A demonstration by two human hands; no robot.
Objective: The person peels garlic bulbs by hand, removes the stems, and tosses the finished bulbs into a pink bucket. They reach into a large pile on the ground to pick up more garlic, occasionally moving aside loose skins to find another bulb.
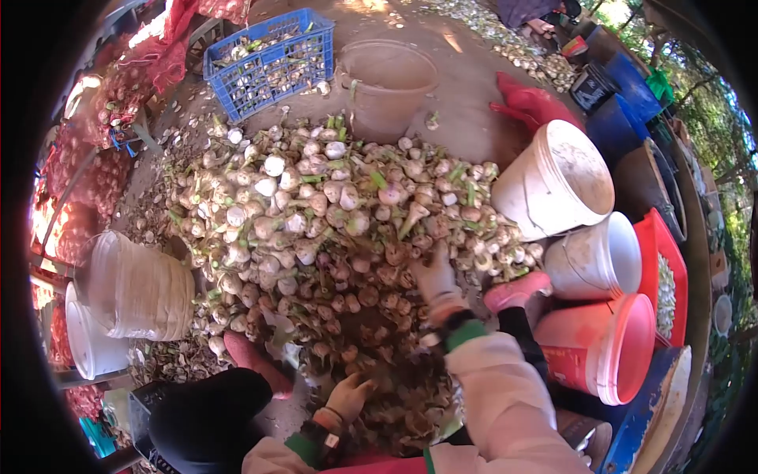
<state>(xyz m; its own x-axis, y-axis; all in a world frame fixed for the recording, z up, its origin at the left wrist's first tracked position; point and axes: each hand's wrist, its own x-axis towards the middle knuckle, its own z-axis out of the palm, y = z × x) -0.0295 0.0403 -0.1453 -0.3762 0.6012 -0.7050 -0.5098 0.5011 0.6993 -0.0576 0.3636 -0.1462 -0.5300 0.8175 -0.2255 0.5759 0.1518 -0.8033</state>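
Observation:
A large heap of garlic bulbs [316, 213] with trimmed stems lies on the ground before me. My right hand [436, 278], in a pale glove, reaches into the heap's near right side. Its fingers are spread against the bulbs, and no bulb is plainly gripped. Lower down, my left hand [347, 399], also gloved, hovers over dark loose husks [395, 395]. The left fingers are half bent and apart, with nothing visible between them. A pink shoe [517, 291] is on the right of the heap, and another pink shoe [257, 363] is on the left.
A blue crate [268, 67] of bulbs and a brown tub [387, 87] stand behind the heap. White buckets [553, 182] and a red bucket [596, 347] line the right; a stained bucket [142, 288] is at left. Another person's hands [541, 28] show at the far back.

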